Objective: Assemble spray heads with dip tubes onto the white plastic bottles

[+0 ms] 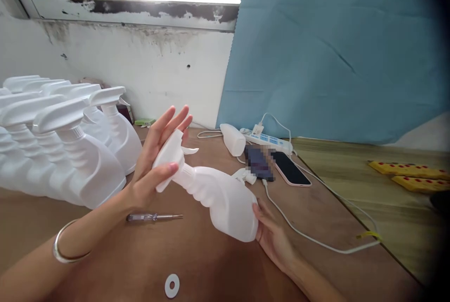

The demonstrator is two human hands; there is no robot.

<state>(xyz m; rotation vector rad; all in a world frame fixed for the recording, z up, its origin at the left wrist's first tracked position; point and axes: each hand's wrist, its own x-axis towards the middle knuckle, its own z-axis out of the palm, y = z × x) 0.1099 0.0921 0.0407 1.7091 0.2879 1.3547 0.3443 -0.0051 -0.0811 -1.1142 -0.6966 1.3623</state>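
A white spray bottle lies tilted in the air between my hands, its trigger head up and to the left. My left hand grips that head, thumb on the near side, the other fingers stretched along the back. At the bottle's base, my right hand is closed round the end, some fingers hidden behind it. The head sits on the bottle's neck; I cannot tell how tightly. Below on the table are a screwdriver with a clear handle and a flat white ring.
Several white spray bottles stand in rows at the left. Behind my right hand are a small white bottle, a power strip, a phone, a darker device and a looping white cable. A blue cloth hangs behind.
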